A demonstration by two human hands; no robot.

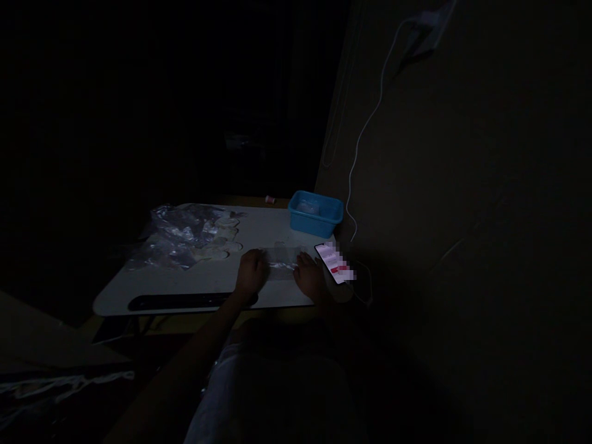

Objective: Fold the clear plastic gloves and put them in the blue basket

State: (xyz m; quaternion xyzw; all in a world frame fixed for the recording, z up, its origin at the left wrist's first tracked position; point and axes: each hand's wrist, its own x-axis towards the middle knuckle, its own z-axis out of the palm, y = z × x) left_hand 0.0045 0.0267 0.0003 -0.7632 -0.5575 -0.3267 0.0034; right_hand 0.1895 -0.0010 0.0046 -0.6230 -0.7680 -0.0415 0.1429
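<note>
A clear plastic bag [281, 256] lies between my two hands on the white tabletop, its surface shiny. My left hand [252, 271] is closed at the bag's left edge. At the right edge, my right hand [309, 275] has its fingers bent over the plastic, gripping it. What is inside the bag, if anything, is too dark to make out. Just right of my right hand is a phone [333, 264] with a lit screen.
A blue plastic basket [315, 223] with clear plastic inside stands at the table's back right. Crumpled clear plastic bags [178, 231] and several pale flat pieces [222, 237] lie at the left. A white cable [365, 126] hangs along the wall. A small spool-like object [270, 200] sits behind the table [152, 285].
</note>
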